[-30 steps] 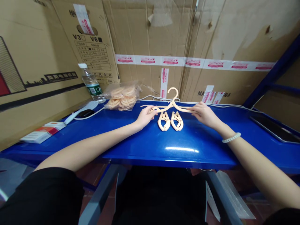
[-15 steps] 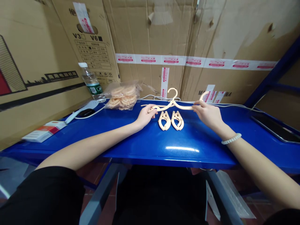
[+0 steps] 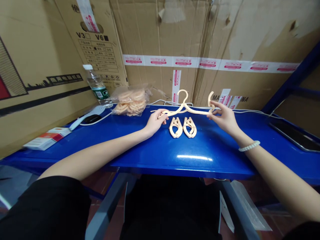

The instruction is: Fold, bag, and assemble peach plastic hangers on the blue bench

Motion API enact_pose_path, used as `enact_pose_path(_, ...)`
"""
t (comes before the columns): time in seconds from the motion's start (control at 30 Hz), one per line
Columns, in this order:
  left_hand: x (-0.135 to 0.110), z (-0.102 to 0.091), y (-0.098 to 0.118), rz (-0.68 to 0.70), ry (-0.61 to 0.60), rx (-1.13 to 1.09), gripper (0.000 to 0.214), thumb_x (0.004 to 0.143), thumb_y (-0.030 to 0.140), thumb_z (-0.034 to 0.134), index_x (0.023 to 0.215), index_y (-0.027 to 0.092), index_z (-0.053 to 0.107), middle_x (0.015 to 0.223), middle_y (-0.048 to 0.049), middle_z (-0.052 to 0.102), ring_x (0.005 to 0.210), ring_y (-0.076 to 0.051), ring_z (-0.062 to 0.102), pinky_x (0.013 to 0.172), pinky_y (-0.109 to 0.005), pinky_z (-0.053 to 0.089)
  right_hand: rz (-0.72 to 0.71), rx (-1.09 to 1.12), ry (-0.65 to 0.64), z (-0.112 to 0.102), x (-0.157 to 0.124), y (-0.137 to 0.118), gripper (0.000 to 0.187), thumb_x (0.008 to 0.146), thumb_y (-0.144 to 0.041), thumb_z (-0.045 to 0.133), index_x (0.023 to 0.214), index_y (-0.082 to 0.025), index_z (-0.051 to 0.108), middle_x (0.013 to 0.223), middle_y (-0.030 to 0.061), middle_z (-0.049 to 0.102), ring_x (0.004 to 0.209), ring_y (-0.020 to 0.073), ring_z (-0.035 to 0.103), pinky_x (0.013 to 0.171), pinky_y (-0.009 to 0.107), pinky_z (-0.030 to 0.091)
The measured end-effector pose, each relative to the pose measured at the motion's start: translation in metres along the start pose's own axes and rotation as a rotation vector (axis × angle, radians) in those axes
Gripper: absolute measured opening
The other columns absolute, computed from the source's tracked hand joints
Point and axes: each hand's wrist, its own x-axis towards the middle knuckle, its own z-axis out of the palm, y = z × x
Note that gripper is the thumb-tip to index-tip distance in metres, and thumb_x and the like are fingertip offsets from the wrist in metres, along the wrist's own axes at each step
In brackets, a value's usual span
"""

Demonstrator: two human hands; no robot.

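A cream folding clothes hanger (image 3: 193, 111) is held up between both hands, its hook pointing upward. My left hand (image 3: 155, 123) is closed around its left arm, where a thin end sticks out past the fingers. My right hand (image 3: 223, 116) pinches the right end, where a curved end piece (image 3: 210, 97) stands up above the fingers. Below the hanger, two folded hangers lie side by side on the blue table, a left one (image 3: 179, 133) and a right one (image 3: 193, 134).
At the back left lies a clear bag of folded hangers (image 3: 131, 101), with a water bottle (image 3: 97, 86) behind it. Nearer are a white-and-red box (image 3: 48, 138) and a black mouse-like object (image 3: 92, 118). A phone-like device (image 3: 296, 135) lies far right. Cardboard walls (image 3: 160, 33) close off the back.
The curved end piece at my right hand has turned from leaning right to standing more upright. My right fingers have shifted their hold; my left hand stays nearly still.
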Motion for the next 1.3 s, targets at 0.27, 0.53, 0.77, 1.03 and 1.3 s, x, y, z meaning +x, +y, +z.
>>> enact_pose_path(0.27, -0.001, -0.001, 0.0, 0.004, -0.02, -0.036, 0.015, 0.089, 0.014, 0.067, 0.104, 0.015, 0.068, 0.075, 0.0008, 0.067, 0.057, -0.008, 0.06, 0.059, -0.02, 0.051, -0.09, 0.043, -0.078, 0.005, -0.003, -0.006, 0.043, 0.088, -0.036, 0.066, 0.127, -0.018, 0.074, 0.105, 0.0115, 0.076, 0.092, 0.0278, 0.071, 0.088, 0.046, 0.06)
enact_pose_path(0.53, -0.004, 0.001, -0.001, 0.002, -0.043, -0.12, 0.025, 0.083, 0.03, 0.079, 0.098, 0.015, 0.065, 0.078, -0.0015, 0.071, 0.066, -0.013, 0.07, 0.066, -0.026, 0.059, 0.104, 0.334, -0.021, 0.002, 0.002, -0.004, 0.033, 0.088, -0.036, 0.065, 0.114, -0.022, 0.076, 0.093, 0.0072, 0.072, 0.068, 0.0193, 0.065, 0.074, 0.04, 0.06)
enact_pose_path(0.77, -0.009, 0.005, 0.002, 0.038, -0.181, -0.074, 0.032, 0.079, 0.027, 0.08, 0.1, 0.016, 0.059, 0.075, 0.0001, 0.071, 0.064, -0.016, 0.073, 0.065, -0.028, 0.061, 0.215, 0.574, -0.121, 0.016, -0.01, -0.02, 0.045, 0.082, -0.041, 0.078, 0.122, -0.026, 0.066, 0.094, 0.0026, 0.069, 0.077, 0.0194, 0.067, 0.078, 0.042, 0.062)
enact_pose_path(1.03, -0.011, 0.007, 0.002, 0.079, -0.204, -0.032, 0.031, 0.082, 0.03, 0.077, 0.106, 0.016, 0.061, 0.078, 0.0, 0.07, 0.063, -0.013, 0.071, 0.062, -0.025, 0.059, 0.113, 0.63, -0.235, 0.028, -0.018, -0.037, 0.059, 0.075, -0.047, 0.087, 0.115, -0.029, 0.049, 0.093, 0.0012, 0.075, 0.082, 0.0209, 0.072, 0.073, 0.038, 0.063)
enact_pose_path(1.3, -0.012, 0.005, 0.002, 0.152, -0.207, -0.047, 0.045, 0.083, 0.024, 0.075, 0.121, 0.021, 0.052, 0.077, 0.0026, 0.07, 0.065, -0.014, 0.073, 0.068, -0.027, 0.061, 0.045, 0.564, -0.539, 0.03, -0.024, -0.05, 0.036, 0.082, -0.048, 0.083, 0.101, -0.018, 0.08, 0.106, 0.0105, 0.077, 0.083, 0.0213, 0.072, 0.079, 0.041, 0.064)
